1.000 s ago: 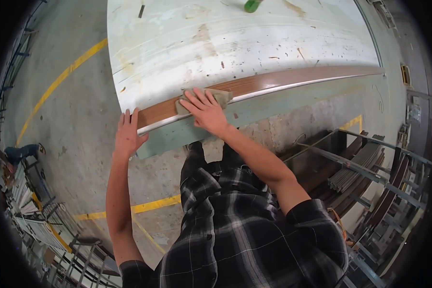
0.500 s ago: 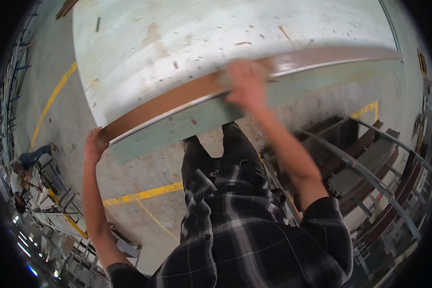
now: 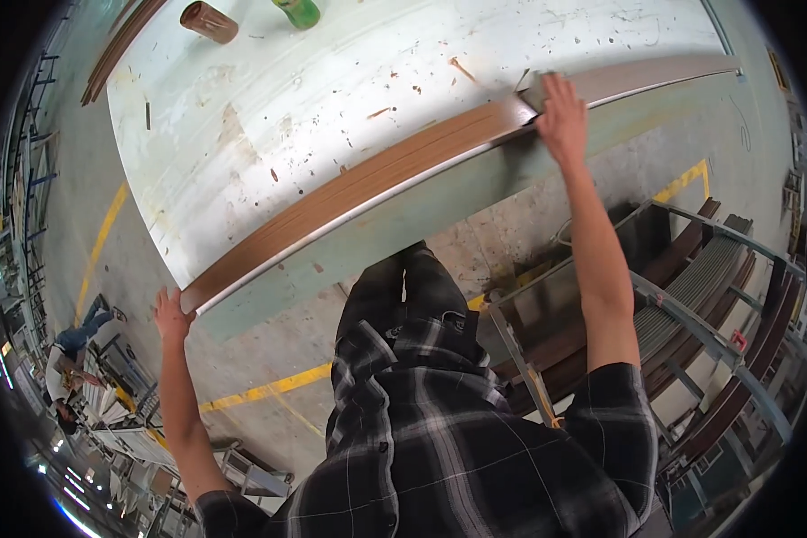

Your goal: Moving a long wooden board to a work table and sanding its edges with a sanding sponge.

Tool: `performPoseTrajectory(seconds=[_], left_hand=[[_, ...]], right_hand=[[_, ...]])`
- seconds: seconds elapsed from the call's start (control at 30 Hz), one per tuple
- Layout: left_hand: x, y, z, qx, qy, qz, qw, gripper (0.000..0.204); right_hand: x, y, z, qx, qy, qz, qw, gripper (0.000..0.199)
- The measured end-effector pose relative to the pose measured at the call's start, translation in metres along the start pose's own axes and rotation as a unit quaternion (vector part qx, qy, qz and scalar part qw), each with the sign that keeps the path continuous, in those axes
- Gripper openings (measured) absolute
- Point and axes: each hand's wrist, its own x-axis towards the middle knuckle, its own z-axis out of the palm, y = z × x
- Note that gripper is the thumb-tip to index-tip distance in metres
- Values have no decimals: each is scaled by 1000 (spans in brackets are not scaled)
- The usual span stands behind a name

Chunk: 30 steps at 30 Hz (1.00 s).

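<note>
A long brown wooden moulding strip (image 3: 394,166) lies along the near edge of a big white, stained worktable (image 3: 350,81). My right hand (image 3: 560,117) presses a small grey-brown pad (image 3: 533,90) flat onto the strip, far out to the right with the arm stretched. My left hand (image 3: 170,314) grips the strip's left end at the table's corner, fingers curled around it.
A brown can (image 3: 209,21) and a green can (image 3: 298,11) stand at the table's far side. A metal rack with stacked brown strips (image 3: 690,296) is at my right. Yellow floor lines (image 3: 269,387) run underfoot. Another person (image 3: 72,359) sits at the far left.
My right hand has slid with the pad along the strip from its middle to far right. My left hand moved from lying on the strip to gripping its left end.
</note>
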Motion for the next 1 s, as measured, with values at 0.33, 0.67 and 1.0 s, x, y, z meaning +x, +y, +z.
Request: performPoseTrajectory(seconds=[0.33,0.67,1.0], left_hand=[[15,2,-23,116,-59,68,989,74],[8,60,-57,144,-123,22,982,99],[-24,369,-173,-135,0,187,973,95]], right_hand=[[-86,-273,-6,192,-132,-115,966,81],[-87,-253,13,235,-136,-334,903,76],[37,144,-13,113,-133,-166,971,81]])
